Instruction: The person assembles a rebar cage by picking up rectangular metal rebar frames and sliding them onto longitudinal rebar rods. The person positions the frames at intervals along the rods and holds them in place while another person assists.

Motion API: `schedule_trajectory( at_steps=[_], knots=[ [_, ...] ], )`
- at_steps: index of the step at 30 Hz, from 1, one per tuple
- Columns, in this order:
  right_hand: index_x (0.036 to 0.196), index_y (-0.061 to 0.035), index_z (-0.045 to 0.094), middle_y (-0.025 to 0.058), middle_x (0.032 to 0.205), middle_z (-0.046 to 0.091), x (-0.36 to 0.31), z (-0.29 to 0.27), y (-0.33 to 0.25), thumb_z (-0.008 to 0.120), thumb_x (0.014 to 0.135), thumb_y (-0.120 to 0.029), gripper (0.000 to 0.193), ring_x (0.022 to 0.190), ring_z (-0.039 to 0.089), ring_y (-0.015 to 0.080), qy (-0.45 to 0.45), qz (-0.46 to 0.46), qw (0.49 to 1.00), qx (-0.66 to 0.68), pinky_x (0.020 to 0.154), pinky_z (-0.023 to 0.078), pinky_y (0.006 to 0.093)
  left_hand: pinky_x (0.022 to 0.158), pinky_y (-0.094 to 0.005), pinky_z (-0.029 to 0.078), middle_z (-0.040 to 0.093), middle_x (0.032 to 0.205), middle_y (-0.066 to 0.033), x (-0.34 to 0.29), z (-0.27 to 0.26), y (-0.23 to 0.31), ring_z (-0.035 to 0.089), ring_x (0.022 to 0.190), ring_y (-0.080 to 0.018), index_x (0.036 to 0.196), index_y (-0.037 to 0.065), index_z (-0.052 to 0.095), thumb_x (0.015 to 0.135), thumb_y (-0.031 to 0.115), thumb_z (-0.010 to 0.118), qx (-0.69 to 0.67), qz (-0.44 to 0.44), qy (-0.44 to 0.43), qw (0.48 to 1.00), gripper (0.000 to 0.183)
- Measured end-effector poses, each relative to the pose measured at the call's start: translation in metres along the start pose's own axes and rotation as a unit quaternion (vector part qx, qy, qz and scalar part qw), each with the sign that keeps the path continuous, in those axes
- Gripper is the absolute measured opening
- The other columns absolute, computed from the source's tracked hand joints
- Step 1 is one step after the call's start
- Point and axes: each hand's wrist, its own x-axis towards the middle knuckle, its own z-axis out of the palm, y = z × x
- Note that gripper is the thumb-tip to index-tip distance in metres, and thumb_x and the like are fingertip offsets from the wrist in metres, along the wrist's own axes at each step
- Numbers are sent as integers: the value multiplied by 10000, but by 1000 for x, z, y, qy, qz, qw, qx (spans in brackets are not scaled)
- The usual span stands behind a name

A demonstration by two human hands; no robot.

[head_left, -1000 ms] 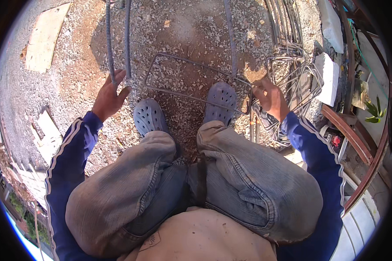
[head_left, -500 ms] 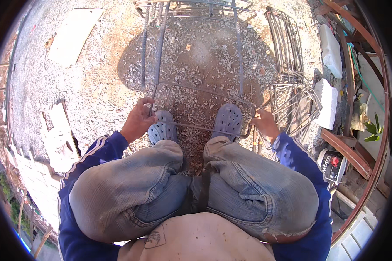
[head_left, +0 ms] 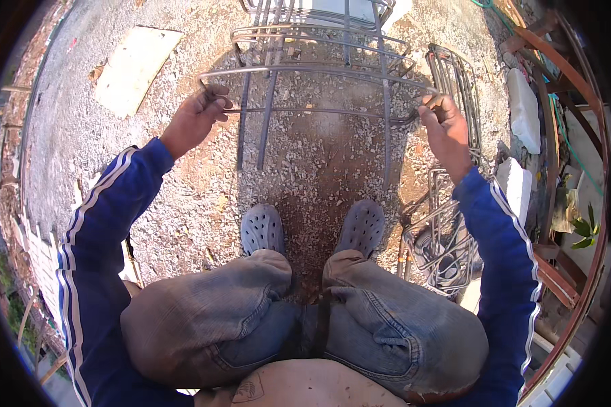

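Observation:
A rectangular rebar stirrup is raised in front of me, spanning the space between both hands. My left hand is closed around its left end, thumb and fingers pinching the bar. At the right end, my right hand grips it the same way. The stirrup lies across the near part of a rebar cage, whose long straight bars point toward me. Farther back, several other bent stirrups go around those bars. Whether the held stirrup encircles the bars or only overlaps them in view, I cannot tell.
Stacked stirrups lie to the right of the cage, with another loose pile nearer me. White blocks stand along the right edge beside rusty steel beams. A pale board rests on the gravel at left. My grey clogs are planted below.
Both hands have moved forward and up with the stirrup, from just over my feet to the near ends of the long bars. More of the cage has come into view.

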Motion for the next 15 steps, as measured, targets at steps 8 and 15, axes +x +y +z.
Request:
schedule_trajectory(
  at_steps=[8, 15],
  knots=[
    [1228, -32, 639, 71, 976, 673, 81, 21, 37, 633, 916, -172, 342, 861, 599, 136, -49, 67, 993, -87, 793, 485, 292, 1000, -366, 424, 652, 1247, -90, 101, -9, 3, 586, 1162, -216, 1347, 46, 553, 1017, 324, 475, 14, -125, 2, 992, 438],
    [1300, -21, 595, 86, 1106, 660, 130, 33, 50, 564, 959, -145, 363, 961, 603, 158, -3, 119, 989, -92, 857, 472, 291, 955, -330, 438, 645, 1195, -71, 132, 4, -6, 568, 1050, -167, 1311, 59, 578, 1011, 316, 491, -49, -72, 66, 994, 404]
  ],
)
